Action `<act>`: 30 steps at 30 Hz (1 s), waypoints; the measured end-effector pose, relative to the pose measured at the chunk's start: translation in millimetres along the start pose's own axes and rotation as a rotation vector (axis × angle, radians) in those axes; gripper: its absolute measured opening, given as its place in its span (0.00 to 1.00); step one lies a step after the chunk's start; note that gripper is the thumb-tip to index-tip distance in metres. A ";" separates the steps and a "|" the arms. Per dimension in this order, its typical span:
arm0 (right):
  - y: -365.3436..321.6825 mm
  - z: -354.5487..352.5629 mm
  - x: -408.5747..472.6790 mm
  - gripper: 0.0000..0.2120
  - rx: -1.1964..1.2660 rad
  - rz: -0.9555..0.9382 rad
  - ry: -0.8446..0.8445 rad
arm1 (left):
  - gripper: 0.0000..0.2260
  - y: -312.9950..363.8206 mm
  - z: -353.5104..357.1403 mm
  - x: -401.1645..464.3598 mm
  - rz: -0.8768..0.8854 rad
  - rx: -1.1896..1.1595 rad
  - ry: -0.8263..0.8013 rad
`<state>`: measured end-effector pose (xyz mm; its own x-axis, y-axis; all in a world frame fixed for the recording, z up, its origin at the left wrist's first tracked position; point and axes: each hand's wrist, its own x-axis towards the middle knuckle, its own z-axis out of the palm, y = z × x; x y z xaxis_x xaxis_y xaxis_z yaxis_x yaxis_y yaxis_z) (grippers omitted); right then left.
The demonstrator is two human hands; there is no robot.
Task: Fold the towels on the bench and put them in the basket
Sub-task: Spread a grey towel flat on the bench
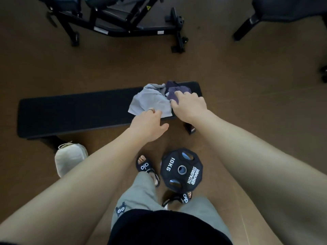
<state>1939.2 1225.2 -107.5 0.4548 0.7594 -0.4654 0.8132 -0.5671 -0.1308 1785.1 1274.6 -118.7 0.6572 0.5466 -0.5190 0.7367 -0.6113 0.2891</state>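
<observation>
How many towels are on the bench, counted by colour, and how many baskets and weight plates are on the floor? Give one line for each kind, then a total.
Light grey towel: 1
Dark purple towel: 1
White basket: 1
Black weight plate: 1
Total: 4

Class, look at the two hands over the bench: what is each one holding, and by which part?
Left hand touches the grey towel at its near edge; whether it grips is unclear. Right hand rests on the purple towel; a grip cannot be told.
</observation>
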 end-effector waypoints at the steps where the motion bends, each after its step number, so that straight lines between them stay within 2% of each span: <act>1: -9.4 -2.0 11.1 0.23 -0.017 -0.002 0.002 | 0.23 -11.9 -3.5 5.6 -0.002 -0.006 0.006; 4: -40.6 -11.8 41.6 0.22 -0.062 -0.020 0.003 | 0.21 -48.1 -13.6 16.7 -0.024 -0.026 0.009; 10: -98.0 -23.9 85.4 0.22 -0.128 -0.110 -0.041 | 0.22 -100.7 -30.8 23.9 -0.099 -0.080 0.036; 19: -135.7 -0.1 133.8 0.22 -0.232 -0.198 -0.101 | 0.23 -149.0 -23.6 39.8 -0.232 -0.187 0.106; 25: -146.1 33.3 182.3 0.22 -0.290 -0.303 -0.155 | 0.25 -157.8 7.7 64.8 -0.348 -0.274 0.117; 30: -131.2 95.4 253.3 0.20 -0.353 -0.436 -0.212 | 0.22 -165.6 47.5 120.9 -0.463 -0.348 0.126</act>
<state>1913.0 1461.6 -291.8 -0.0005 0.7971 -0.6039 0.9965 -0.0501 -0.0669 1735.0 1414.7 -267.5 0.2525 0.7888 -0.5604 0.9463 -0.0807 0.3129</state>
